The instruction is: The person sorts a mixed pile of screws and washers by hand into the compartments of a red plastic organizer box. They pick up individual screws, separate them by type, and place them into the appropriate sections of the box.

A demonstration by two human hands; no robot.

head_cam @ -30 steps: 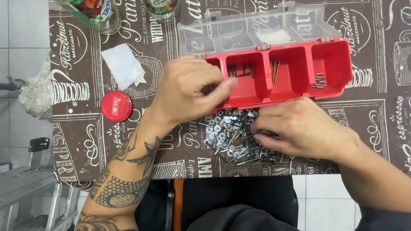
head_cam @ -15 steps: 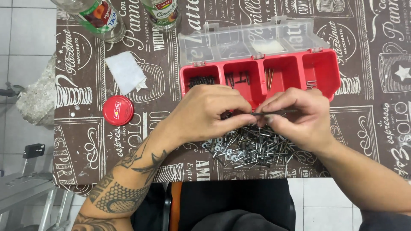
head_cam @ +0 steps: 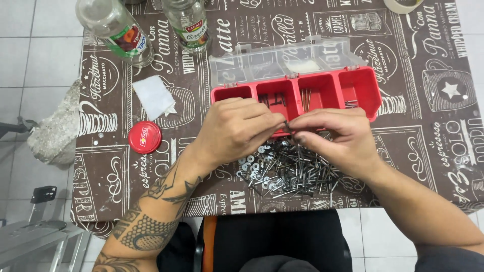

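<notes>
My left hand and my right hand meet fingertip to fingertip above a pile of nails, screws and washers on the table. Between the fingertips they pinch a small dark screw or nail; which hand holds it is hard to tell. Just behind the hands stands a red organiser box with several compartments and an open clear lid. A few nails lie in its compartments. My left hand hides part of the box's front wall.
A brown printed tablecloth covers the table. At the back left stand a tilted glass bottle and a glass jar. A red cap and a white paper scrap lie left. A grey stone sits off the table's left edge.
Both hands rose from the pile and came together, fingertips pinching a small fastener. The view shifted slightly, so the box and table sit a little higher and to the left in frame.
</notes>
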